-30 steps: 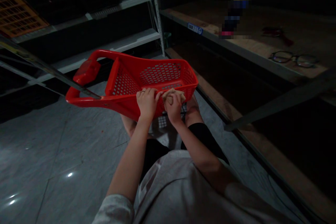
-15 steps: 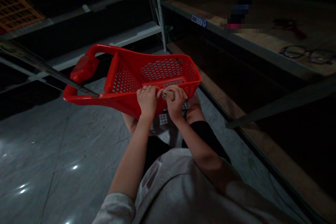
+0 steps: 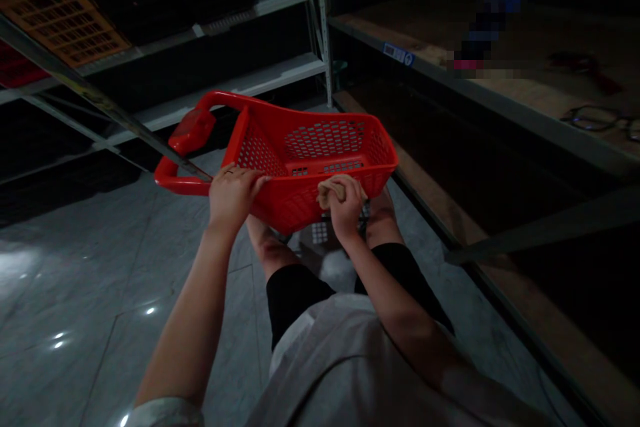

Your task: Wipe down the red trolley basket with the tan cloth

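A red plastic shopping cart (image 3: 300, 197) with perforated walls stands in front of me, its handle to the left. My left hand (image 3: 233, 195) is closed over the near rim by the handle end, fingers on top and thumb stretched along the edge. Bunched in my right hand (image 3: 347, 208) is a tan cloth (image 3: 331, 190), held at the outside of the near wall just below the rim, toward the cart's front end. Part of the cloth is hidden behind the fingers.
Metal shelving (image 3: 280, 80) stands behind the cart, with an orange crate (image 3: 70, 17) upper left. To the right, a wooden shelf (image 3: 530, 90) holds eyeglasses (image 3: 595, 118) and a blurred-out item. A slanted metal bar (image 3: 120, 120) crosses near the cart handle. Grey tiles cover the floor.
My left hand has slid left along the rim, away from the right hand. My right hand with the cloth has moved slightly down on the near wall. The whole view has shifted.
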Demonstrator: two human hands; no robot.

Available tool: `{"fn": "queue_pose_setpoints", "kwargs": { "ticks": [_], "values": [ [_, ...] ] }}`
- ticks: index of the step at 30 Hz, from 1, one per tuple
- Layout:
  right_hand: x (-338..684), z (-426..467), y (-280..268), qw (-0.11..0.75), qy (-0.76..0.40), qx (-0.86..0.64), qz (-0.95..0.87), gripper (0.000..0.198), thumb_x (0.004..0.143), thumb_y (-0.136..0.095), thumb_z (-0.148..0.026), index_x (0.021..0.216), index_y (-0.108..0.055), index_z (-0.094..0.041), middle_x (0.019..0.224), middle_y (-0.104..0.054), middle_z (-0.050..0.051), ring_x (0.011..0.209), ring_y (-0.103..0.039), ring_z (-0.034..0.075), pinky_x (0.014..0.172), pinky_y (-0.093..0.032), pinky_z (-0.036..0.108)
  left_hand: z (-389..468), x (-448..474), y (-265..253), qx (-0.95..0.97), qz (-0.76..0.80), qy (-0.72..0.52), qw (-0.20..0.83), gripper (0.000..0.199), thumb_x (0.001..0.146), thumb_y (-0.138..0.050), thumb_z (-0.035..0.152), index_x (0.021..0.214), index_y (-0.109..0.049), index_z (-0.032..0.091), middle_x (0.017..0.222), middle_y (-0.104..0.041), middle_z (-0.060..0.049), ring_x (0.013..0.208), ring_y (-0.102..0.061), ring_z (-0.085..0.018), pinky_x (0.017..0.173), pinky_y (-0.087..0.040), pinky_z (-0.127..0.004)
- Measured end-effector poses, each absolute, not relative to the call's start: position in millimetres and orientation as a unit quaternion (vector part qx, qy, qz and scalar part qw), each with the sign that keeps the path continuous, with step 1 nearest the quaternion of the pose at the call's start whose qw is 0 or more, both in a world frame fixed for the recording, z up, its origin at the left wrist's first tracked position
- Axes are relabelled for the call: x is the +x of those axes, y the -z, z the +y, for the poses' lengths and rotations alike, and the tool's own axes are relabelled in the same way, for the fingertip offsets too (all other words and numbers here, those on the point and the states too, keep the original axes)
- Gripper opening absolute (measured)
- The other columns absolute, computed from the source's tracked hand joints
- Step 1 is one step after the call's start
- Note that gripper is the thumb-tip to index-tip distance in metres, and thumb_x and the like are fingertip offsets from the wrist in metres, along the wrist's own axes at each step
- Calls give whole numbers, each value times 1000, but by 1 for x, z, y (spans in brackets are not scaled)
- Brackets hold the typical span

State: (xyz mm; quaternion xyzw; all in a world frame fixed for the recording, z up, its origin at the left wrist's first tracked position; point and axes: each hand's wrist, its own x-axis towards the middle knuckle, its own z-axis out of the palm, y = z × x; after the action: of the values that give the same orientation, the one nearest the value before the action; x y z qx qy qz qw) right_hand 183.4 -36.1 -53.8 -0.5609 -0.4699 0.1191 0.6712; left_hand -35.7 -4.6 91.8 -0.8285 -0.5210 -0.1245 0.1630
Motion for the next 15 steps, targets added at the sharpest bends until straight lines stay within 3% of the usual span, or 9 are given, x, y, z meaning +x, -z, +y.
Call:
{"fn": "queue_pose_setpoints", "kwargs": {
  "ticks": [3, 7, 11, 15],
  "values": [
    [165, -23, 25, 688, -93, -508, -509, 23, 87, -55, -16, 105, -66, -25, 111, -64, 5, 115, -59, 21, 112, -44, 42, -4, -39, -90, -816, -540, 90, 184, 41, 104, -44, 42, 94, -77, 19, 94, -79, -13, 91, -69, -31, 90, -47, -45],
    [140, -25, 68, 633, -170, -536, -531, 19, 84, -58, -17, 98, -67, -24, 111, -64, 8, 115, -61, 24, 111, -48, 43, -8, -30, -81, -802, -548, 106, 214, 39, 104, -44, 41, 90, -74, 19, 89, -78, -12, 89, -69, -30, 87, -44, -44],
    [128, -37, 132, 602, -227, -583, -496, 12, 72, -60, -15, 81, -64, -22, 98, -65, 9, 95, -66, 25, 93, -56, 43, -11, -23, -76, -798, -544, 130, 226, 38, 104, -46, 41, 88, -72, 20, 86, -77, -11, 85, -68, -29, 85, -43, -42],
    [130, -38, 126, 603, -222, -606, -468, 9, 71, -56, -14, 75, -60, -21, 88, -60, 4, 87, -62, 22, 91, -54, 41, -10, -18, -74, -793, -548, 141, 226, 37, 104, -47, 39, 86, -72, 19, 88, -77, -10, 85, -68, -28, 86, -42, -42]
  ]
}}
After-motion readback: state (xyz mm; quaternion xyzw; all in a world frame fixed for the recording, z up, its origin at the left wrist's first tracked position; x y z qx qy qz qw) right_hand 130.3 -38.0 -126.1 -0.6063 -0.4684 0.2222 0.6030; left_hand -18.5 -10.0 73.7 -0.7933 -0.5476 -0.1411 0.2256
